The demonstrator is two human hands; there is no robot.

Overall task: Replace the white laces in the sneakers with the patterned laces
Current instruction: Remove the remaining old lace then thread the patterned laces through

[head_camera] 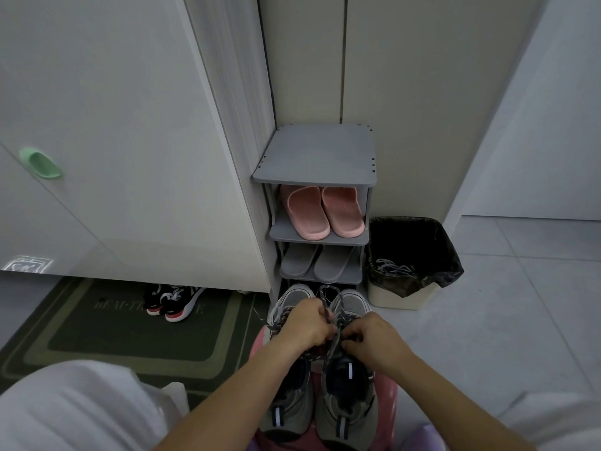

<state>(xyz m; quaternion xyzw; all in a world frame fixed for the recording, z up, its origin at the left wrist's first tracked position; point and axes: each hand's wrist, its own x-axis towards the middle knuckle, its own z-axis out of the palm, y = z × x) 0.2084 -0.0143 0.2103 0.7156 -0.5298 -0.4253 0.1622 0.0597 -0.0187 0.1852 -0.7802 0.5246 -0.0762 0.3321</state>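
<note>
Head view, looking down: a pair of grey sneakers (348,415) stands side by side on a pink stool (387,395) just in front of the person, toes pointing away toward a grey shoe rack (315,151). Dark speckled patterned laces (329,291) run across the upper part of both shoes, and loops of them rise above the hands. The left hand (309,323) lies over the lacing where the two shoes meet, its fingers curled tight around a bunch of lace. The right hand (374,340) sits just beside it over the shoe on the right, its fingers (349,343) pinching a strand of the same lace. One loose lace end sticks out to the left of the left hand. The white laces (392,266) lie in a heap at the bottom of a bin (400,302) lined with a black bag, which stands on the tiled floor right beside the rack. On the rack, pink slippers (322,211) occupy the upper shelf and grey slippers (317,260) the shelf below. To the left, a pair of black and red trainers (172,302) rests on a green doormat (97,333), partly under a pale cupboard door that carries a green handle (40,163).
</note>
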